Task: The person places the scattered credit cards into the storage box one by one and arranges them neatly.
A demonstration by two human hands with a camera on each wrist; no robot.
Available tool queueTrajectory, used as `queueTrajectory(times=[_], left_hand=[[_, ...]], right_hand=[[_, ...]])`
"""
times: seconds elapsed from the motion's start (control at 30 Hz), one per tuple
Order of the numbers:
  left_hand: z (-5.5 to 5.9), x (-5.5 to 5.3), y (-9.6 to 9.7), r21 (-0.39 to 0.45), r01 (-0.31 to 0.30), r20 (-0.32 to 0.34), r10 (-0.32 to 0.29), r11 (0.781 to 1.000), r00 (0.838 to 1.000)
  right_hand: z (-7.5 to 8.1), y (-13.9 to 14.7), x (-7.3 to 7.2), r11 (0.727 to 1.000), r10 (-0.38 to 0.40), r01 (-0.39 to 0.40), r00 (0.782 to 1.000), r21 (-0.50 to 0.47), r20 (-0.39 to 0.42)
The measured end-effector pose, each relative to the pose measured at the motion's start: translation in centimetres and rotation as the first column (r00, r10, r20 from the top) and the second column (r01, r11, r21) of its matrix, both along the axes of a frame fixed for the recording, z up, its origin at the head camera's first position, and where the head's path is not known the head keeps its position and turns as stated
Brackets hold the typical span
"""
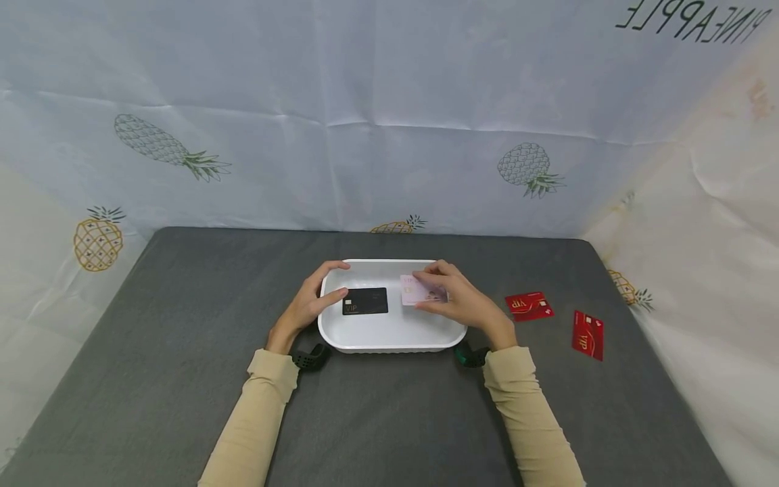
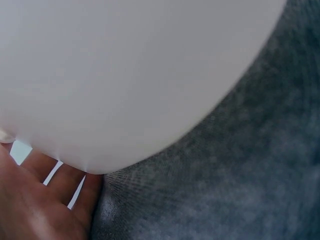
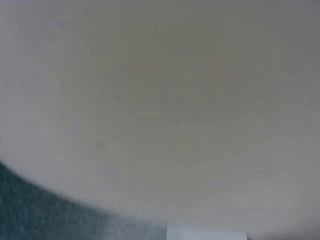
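Note:
A white tray (image 1: 365, 335) with rounded corners stands on the grey cloth. My left hand (image 1: 307, 301) grips its left end, thumb over the rim; in the left wrist view, the fingers (image 2: 65, 182) lie against the tray's outer wall. Inside the tray, a black VIP card (image 1: 365, 302) lies close to the left thumb. Over the tray's right half, my right hand (image 1: 456, 297) pinches a pale pink card (image 1: 414, 289) between thumb and fingers, which cover part of it. Whether this card touches the tray bottom, I cannot tell. The right wrist view shows mostly the blurred tray wall (image 3: 165, 125).
Two red VIP cards lie on the cloth right of the tray: the nearer-in red card (image 1: 529, 306) and the farther-right red card (image 1: 587, 335). A pineapple-print curtain (image 1: 353, 169) hangs behind the grey-covered table (image 1: 182, 325).

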State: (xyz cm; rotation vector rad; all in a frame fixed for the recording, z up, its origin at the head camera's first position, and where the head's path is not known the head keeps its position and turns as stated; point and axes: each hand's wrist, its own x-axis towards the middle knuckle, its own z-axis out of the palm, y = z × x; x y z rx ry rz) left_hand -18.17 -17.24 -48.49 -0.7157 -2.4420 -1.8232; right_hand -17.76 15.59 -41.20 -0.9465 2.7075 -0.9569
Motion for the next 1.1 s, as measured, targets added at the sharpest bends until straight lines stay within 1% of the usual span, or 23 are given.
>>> queueTrajectory(times=[0.1,0.23,0.37,0.57,0.67,0.83,1.0,1.1], left_hand=[[0.0,0.0,0.0,0.002,0.002,-0.004,-0.002,1.000,1.000],[0.0,-0.1,-0.1,0.024,0.013,-0.010,-0.013,1.000,1.000],[-0.1,-0.2,-0.1,0.029,0.013,-0.019,-0.012,0.999,1.000],[-0.2,0.0,0.0,0.017,0.007,-0.013,-0.007,1.000,1.000],[-0.1,0.0,0.0,0.010,0.004,-0.010,-0.004,1.000,1.000],[0.0,0.1,0.0,0.005,0.005,-0.011,-0.005,1.000,1.000],[0.1,0.1,0.0,0.008,0.006,-0.014,-0.005,1.000,1.000],[0.1,0.1,0.1,0.016,0.010,-0.011,-0.009,1.000,1.000]], right_hand=[[-0.2,-0.5,-0.1,1.000,0.004,-0.003,1.000,0.021,-0.029],[-0.4,-1.1,-0.1,0.994,0.000,0.010,0.995,0.105,-0.102],[-0.8,-1.7,0.0,0.980,-0.020,0.055,0.983,0.194,-0.180],[-1.4,-2.3,0.2,0.958,-0.048,0.118,0.964,0.260,-0.262],[-1.5,-2.5,0.3,0.942,-0.056,0.141,0.961,0.304,-0.271],[-1.6,-2.9,0.4,0.911,-0.070,0.167,0.964,0.378,-0.258],[-1.7,-3.2,0.3,0.878,-0.063,0.174,0.966,0.446,-0.252],[-1.6,-3.3,0.3,0.866,-0.064,0.174,0.969,0.468,-0.240]])
